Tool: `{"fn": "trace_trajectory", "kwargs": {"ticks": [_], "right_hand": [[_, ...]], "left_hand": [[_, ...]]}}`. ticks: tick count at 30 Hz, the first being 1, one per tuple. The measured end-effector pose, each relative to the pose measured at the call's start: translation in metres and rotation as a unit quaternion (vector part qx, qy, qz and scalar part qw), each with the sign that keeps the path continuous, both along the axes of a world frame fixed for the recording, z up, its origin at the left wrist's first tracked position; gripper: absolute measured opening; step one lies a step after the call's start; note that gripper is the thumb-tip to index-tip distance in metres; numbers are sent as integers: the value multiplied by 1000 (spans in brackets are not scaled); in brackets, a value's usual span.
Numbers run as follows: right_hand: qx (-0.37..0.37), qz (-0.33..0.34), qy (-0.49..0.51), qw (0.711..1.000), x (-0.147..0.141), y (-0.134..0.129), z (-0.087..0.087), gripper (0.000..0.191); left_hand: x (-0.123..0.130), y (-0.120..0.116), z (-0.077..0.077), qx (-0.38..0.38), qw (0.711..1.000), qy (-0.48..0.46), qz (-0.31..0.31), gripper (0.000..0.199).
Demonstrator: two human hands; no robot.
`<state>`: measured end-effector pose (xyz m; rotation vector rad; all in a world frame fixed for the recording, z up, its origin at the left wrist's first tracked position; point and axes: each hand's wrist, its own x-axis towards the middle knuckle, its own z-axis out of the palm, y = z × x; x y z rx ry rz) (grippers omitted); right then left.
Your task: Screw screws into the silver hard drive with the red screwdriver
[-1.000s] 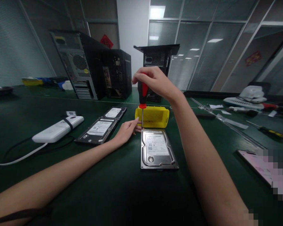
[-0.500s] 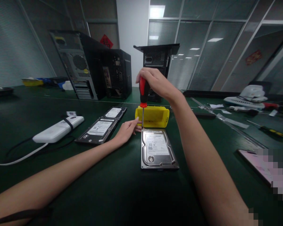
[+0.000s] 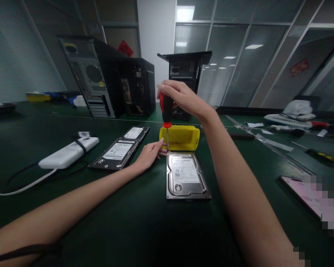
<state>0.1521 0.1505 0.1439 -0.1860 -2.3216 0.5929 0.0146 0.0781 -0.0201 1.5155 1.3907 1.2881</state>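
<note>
My right hand (image 3: 180,94) is closed over the handle of a red and black screwdriver (image 3: 167,111), which stands nearly upright. Its tip meets the far left corner of a silver hard drive (image 3: 185,176) lying label up on the green table (image 3: 144,230). At that same corner is my left hand (image 3: 153,152), its thumb and fingers around the screwdriver's tip; whether they pinch the shaft or something small is hidden. Just behind the drive, a yellow bin (image 3: 183,138) lies with its opening facing me.
Two more hard drives (image 3: 118,150) and a white power strip (image 3: 69,152) lie to the left. Computer cases (image 3: 105,78) stand at the back. On the right are a phone (image 3: 300,193), another screwdriver (image 3: 320,155) and metal strips.
The screwdriver's handle has tipped slightly to the left, and my right hand has shifted left and turned a little with it. My left hand and the drive have stayed in place.
</note>
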Motion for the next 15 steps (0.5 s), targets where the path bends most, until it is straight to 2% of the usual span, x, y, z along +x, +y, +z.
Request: {"fn": "trace_trajectory", "kwargs": {"ticks": [6, 15], "right_hand": [[-6, 18, 11, 1000, -3, 0, -1, 43], [17, 31, 18, 999, -5, 3, -3, 33]], "left_hand": [[2, -1, 2, -7, 1000, 3, 4, 56], [0, 1, 0, -8, 1000, 10, 7, 55]]}}
